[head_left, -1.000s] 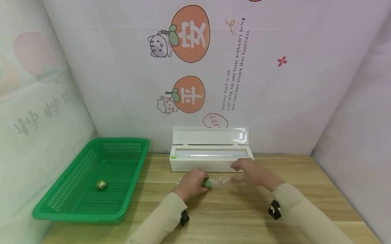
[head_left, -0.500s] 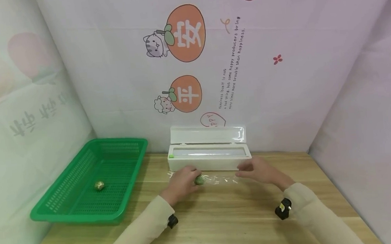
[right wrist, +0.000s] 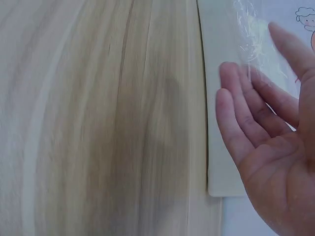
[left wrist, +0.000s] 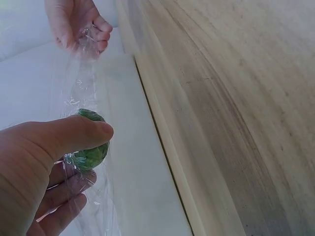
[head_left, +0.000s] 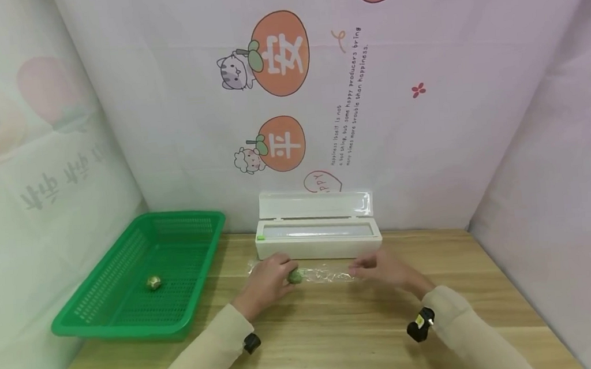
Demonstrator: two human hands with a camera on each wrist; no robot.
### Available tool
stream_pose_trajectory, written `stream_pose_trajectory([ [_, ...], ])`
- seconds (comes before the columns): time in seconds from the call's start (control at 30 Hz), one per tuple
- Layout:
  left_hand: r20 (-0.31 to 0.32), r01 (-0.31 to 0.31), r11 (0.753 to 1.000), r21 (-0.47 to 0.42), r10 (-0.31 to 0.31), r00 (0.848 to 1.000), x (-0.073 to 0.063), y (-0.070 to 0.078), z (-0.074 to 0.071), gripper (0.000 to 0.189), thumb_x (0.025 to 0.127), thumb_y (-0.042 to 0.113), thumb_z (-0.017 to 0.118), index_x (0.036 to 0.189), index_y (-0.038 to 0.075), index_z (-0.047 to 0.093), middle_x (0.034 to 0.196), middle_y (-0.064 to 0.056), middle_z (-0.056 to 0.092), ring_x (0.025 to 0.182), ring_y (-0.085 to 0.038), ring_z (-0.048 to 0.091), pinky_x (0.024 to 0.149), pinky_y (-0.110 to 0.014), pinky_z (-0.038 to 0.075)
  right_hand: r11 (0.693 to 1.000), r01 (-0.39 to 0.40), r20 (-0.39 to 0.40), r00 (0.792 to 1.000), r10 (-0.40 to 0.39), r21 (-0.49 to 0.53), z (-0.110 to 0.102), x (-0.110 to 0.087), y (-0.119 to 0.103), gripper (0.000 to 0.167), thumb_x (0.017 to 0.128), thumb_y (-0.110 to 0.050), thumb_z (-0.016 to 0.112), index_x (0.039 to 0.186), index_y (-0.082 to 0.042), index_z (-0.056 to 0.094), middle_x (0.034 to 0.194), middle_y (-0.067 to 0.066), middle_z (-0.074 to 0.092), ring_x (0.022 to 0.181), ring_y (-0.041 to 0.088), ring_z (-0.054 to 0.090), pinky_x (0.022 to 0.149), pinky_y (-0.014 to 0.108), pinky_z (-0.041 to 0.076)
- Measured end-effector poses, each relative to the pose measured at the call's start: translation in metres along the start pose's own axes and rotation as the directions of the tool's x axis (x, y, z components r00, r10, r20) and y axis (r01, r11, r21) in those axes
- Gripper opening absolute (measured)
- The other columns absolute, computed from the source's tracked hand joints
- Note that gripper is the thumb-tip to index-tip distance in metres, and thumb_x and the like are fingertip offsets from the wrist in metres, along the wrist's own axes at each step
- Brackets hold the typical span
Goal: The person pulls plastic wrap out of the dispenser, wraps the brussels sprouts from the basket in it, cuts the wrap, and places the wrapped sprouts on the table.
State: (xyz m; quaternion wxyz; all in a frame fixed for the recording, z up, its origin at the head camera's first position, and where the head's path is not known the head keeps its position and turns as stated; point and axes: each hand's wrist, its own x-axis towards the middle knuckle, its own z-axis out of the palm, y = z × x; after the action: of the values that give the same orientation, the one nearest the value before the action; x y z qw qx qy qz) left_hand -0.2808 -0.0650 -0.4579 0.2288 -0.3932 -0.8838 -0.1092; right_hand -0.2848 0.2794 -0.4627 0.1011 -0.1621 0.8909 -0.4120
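Note:
Between its thumb and fingers, my left hand holds a small green ball. The ball has a crinkled, patchy surface and lies in clear cling film, part of it hidden by the thumb. A strip of this film stretches from the ball toward my right hand. In the right wrist view, the right hand's fingers are loosely bent at the film's end, the thumb standing apart from them. Both hands are close in front of a long white cling film box, its lid raised.
To the left stands a green mesh basket with a small gold ball inside. A wooden table lies under everything. Printed white cloth hangs behind the box and at both sides.
My left hand has shifted left with the green ball, leaving more film showing to its right. The right hand moved right, then back toward the film's end.

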Motion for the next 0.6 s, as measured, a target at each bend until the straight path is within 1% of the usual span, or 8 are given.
stream_pose_trajectory([
  [0.07, 0.005, 0.006, 1.0, 0.008, -0.006, 1.0, -0.001, -0.001, 0.0, 0.033, 0.08, 0.022, 0.094, 0.106, 0.011, 0.077, 0.097, 0.0, 0.071, 0.089, -0.015, 0.068, 0.075, -0.03, 0.062, 0.999, 0.01, -0.009, 1.0, -0.01, 0.033, 0.001, 0.0, -0.002, 0.036, 0.099, -0.044, 0.073, 0.118, -0.014, 0.077, 0.107, 0.002, 0.08, 0.1, 0.022, 0.074, 0.089, 0.041, 0.062],
  [0.17, 0.022, 0.027, 1.0, -0.008, -0.026, 0.999, -0.003, -0.002, -0.001, 0.036, 0.078, 0.019, 0.095, 0.108, 0.009, 0.077, 0.099, -0.001, 0.072, 0.091, -0.016, 0.069, 0.077, -0.031, 0.063, 0.997, 0.013, -0.03, 0.999, -0.011, 0.078, 0.002, -0.001, -0.006, 0.029, 0.1, -0.039, 0.072, 0.111, -0.013, 0.077, 0.101, 0.006, 0.078, 0.093, 0.024, 0.073, 0.084, 0.043, 0.063],
  [0.23, 0.036, 0.045, 0.998, -0.034, -0.043, 0.998, -0.005, -0.003, -0.002, 0.038, 0.079, 0.018, 0.094, 0.11, 0.008, 0.077, 0.102, -0.003, 0.073, 0.094, -0.018, 0.071, 0.079, -0.033, 0.064, 0.996, 0.037, -0.048, 0.998, -0.033, 0.08, 0.001, -0.002, -0.01, 0.027, 0.101, -0.036, 0.072, 0.109, -0.011, 0.076, 0.1, 0.009, 0.077, 0.091, 0.023, 0.072, 0.083, 0.046, 0.064],
  [0.33, 0.048, 0.077, 0.994, -0.078, -0.074, 0.996, -0.007, -0.005, -0.003, 0.039, 0.079, 0.017, 0.094, 0.113, 0.007, 0.077, 0.107, -0.005, 0.075, 0.099, -0.02, 0.072, 0.084, -0.034, 0.065, 0.995, 0.076, -0.065, 0.995, -0.072, 0.065, -0.002, -0.003, -0.016, 0.028, 0.102, -0.032, 0.071, 0.11, -0.006, 0.075, 0.102, 0.015, 0.077, 0.091, 0.022, 0.073, 0.085, 0.048, 0.064],
  [0.43, 0.035, 0.09, 0.988, -0.125, -0.086, 0.996, -0.009, -0.007, -0.005, 0.04, 0.08, 0.017, 0.093, 0.115, 0.006, 0.077, 0.11, -0.006, 0.077, 0.101, -0.021, 0.074, 0.086, -0.035, 0.065, 0.994, 0.103, -0.074, 0.992, -0.1, 0.033, -0.007, -0.003, -0.021, 0.028, 0.103, -0.03, 0.07, 0.112, -0.004, 0.075, 0.104, 0.018, 0.077, 0.092, 0.023, 0.073, 0.086, 0.048, 0.064],
  [0.53, 0.002, 0.077, 0.983, -0.164, -0.078, 0.997, -0.009, -0.008, -0.007, 0.037, 0.08, 0.016, 0.093, 0.113, 0.007, 0.078, 0.108, -0.005, 0.079, 0.099, -0.019, 0.075, 0.087, -0.034, 0.065, 0.996, 0.094, -0.09, 0.992, -0.093, 0.009, -0.01, -0.004, -0.026, 0.026, 0.103, -0.032, 0.069, 0.11, -0.008, 0.076, 0.102, 0.016, 0.077, 0.091, 0.024, 0.072, 0.082, 0.042, 0.064],
  [0.6, -0.021, 0.068, 0.979, -0.192, -0.073, 0.997, -0.009, -0.008, -0.009, 0.036, 0.08, 0.016, 0.093, 0.112, 0.007, 0.078, 0.107, -0.004, 0.08, 0.098, -0.018, 0.076, 0.087, -0.032, 0.065, 0.997, 0.08, -0.101, 0.992, -0.08, -0.004, -0.011, -0.005, -0.027, 0.026, 0.103, -0.034, 0.069, 0.109, -0.01, 0.077, 0.098, 0.012, 0.077, 0.089, 0.022, 0.07, 0.079, 0.037, 0.062],
])
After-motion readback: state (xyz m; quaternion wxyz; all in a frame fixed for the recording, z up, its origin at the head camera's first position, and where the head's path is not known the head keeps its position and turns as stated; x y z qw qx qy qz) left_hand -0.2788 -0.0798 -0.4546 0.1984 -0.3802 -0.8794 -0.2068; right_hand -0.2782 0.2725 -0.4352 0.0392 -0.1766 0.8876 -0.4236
